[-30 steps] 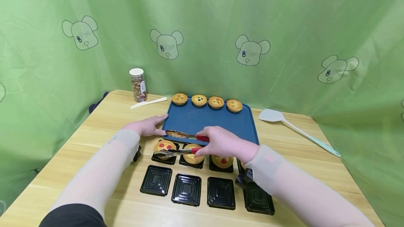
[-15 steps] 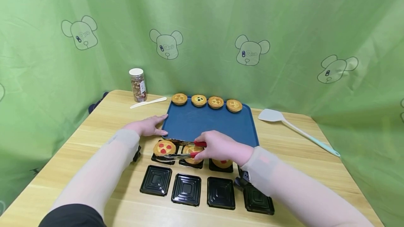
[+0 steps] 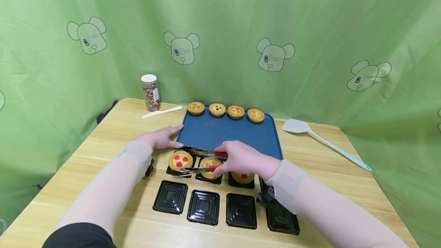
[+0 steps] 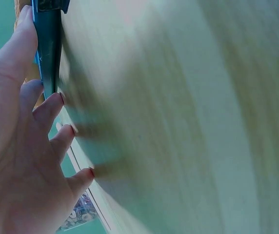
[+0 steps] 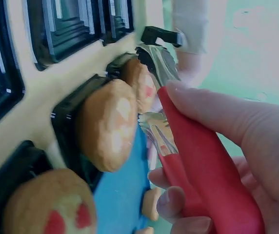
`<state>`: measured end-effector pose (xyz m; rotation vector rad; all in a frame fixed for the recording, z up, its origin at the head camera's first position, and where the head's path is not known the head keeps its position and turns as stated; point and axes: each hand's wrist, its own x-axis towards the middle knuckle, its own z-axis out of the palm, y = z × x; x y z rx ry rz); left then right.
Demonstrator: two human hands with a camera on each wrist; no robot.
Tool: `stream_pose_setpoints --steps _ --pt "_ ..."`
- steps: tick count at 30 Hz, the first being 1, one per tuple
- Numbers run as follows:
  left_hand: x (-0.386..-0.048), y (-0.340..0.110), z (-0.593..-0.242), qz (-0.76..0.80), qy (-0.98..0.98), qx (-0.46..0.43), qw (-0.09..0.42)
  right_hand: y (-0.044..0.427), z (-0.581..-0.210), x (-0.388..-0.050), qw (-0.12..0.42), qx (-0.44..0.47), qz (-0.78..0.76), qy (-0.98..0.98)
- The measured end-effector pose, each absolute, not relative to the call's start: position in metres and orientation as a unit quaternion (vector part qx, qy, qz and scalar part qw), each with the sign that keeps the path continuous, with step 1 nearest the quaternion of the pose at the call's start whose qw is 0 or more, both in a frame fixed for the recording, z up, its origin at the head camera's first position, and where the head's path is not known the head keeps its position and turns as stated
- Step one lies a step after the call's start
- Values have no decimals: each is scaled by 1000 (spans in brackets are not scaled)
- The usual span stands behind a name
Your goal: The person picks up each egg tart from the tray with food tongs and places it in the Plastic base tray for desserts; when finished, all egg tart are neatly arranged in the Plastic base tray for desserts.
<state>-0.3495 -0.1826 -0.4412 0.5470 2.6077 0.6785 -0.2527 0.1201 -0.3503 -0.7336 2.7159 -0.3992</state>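
Note:
My right hand [image 3: 244, 158] grips red-handled metal tongs [image 5: 198, 156], with the thumb on one handle and fingers on the other. In the head view, the tongs' tips are spread on either side of a tart with red toppings [image 3: 181, 159]. That tart sits in the leftmost black plastic base [image 3: 187, 175]. Whether the tips touch it I cannot tell. My left hand [image 3: 160, 137] rests at the left edge of the blue tray [image 3: 227, 132], its fingers extended; the left wrist view shows them spread along the tray's side, fingertips at the wooden table [image 4: 178, 146].
Several tarts [image 3: 236, 111] line the tray's far edge. More tarts in black bases stand right of the tongs, partly hidden by my right hand. A row of bare black bases [image 3: 203, 206] lies nearer. A nut jar [image 3: 151, 93], pale knife [image 3: 162, 112] and spatula [image 3: 327, 142] lie around.
The tongs came down toward the near-left tart, then rose slightly. The red-topped tart and its base shifted very slightly away and right. My left hand stayed put.

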Motion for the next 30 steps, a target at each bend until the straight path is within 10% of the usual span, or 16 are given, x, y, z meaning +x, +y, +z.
stream_pose_setpoints --steps 16,30 --pt "-345 -182 -431 244 930 196 194 151 -314 -338 53 -188 -255 947" --pt "-347 -182 -435 245 930 200 189 113 -347 -396 80 -116 -248 959"
